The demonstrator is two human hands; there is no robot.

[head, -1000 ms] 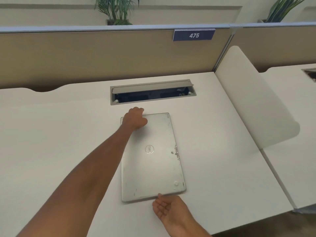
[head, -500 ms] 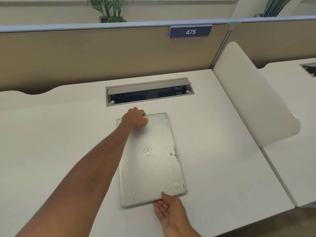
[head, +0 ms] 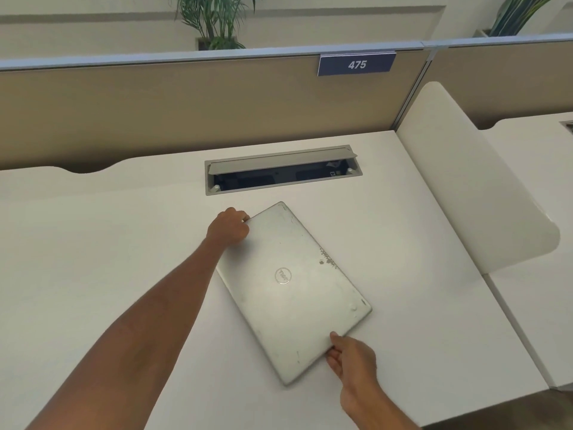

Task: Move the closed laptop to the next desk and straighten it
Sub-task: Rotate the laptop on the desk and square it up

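Seen from the head camera, the closed silver laptop (head: pixel 294 290) lies at a slant on the white desk (head: pixel 93 259), its far corner pointing toward the open cable tray (head: pixel 282 170) set into the desktop. The left hand (head: pixel 229 228) curls over the laptop's far left edge, fingers wrapped round the rim. The right hand (head: pixel 353 358) pinches the near edge, thumb on the lid and fingers tucked beneath. A tan partition (head: pixel 186 107) runs behind the desk, carrying a blue sign (head: pixel 356 64) marked 475. To the right, past a white divider (head: pixel 471 187), is the next desk (head: pixel 542 212), well apart from the laptop.
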